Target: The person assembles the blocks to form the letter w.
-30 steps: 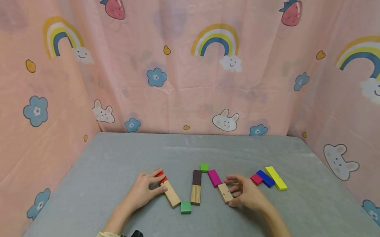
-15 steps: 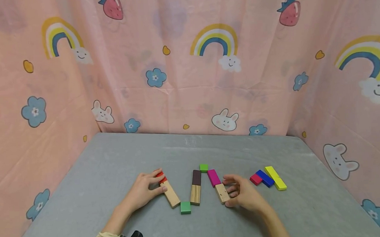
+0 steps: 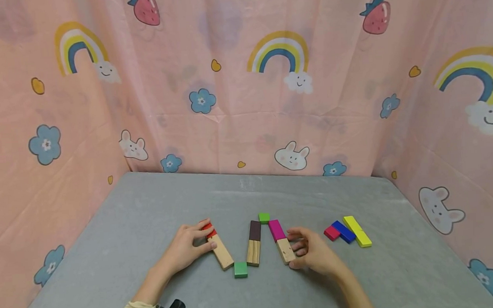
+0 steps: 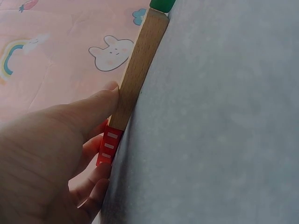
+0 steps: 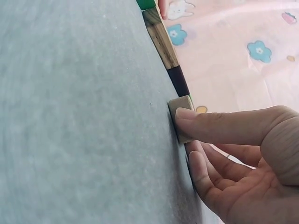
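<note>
Wooden blocks lie end to end in a zigzag on the grey table. At its left end my left hand holds a red block and the long plain wooden block joined to it, thumb on the plain one, fingers round the red one. On the right my right hand holds a shorter plain wooden block, thumb at its near end and fingers along its right side. That block meets a magenta block. Between them stand a green block, a striped wooden block, a dark brown block and a light green block.
Right of my right hand lie a crimson block, a blue block and yellow blocks on the grey table. A pink patterned curtain stands round its back and sides.
My right hand has slid the shorter plain block leftward, so its far end now lines up with the magenta block, which has shifted slightly left too. My left hand stays in place.
</note>
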Available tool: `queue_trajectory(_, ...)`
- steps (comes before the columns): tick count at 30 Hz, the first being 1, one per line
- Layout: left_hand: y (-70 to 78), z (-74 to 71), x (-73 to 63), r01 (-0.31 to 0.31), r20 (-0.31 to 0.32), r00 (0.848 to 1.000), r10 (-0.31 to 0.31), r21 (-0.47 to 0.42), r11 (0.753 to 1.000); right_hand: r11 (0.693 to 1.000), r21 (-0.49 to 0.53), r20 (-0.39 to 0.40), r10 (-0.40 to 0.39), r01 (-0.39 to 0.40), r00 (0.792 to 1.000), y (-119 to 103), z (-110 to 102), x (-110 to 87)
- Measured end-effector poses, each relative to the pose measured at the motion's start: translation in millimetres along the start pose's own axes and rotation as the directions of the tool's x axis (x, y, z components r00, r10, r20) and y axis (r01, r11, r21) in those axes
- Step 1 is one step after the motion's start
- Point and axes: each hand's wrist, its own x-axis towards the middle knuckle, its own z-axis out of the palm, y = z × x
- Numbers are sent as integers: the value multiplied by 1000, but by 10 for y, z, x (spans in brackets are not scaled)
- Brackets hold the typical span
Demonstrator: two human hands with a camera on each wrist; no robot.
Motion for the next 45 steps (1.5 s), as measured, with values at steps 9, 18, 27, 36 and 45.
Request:
queue_trajectory(9, 18, -9, -2, 14, 2, 1000, -14, -5, 1000, 1000, 3, -6, 24, -24, 1000, -23, 1, -9)
queue_trajectory(18, 15, -6, 1, 26, 8, 1000, -25, -8, 1000, 1000, 9, 8, 17, -17, 1000, -32, -1, -27)
queue_trajectory(27, 3, -6, 5, 20, 12, 1000, -19, -14, 1000, 999, 30, 32, -34, 33, 999, -18, -1, -23)
queue_trajectory(36, -12, 5, -3, 18, 7, 1000, -18, -6, 1000, 1000, 17, 20, -3, 3, 1000, -28, 25, -32)
queue_trajectory(45, -15, 12, 0, 20, 1, 1000, -20, -9, 1000, 999, 39, 32, -14, 13, 999, -2, 5, -29)
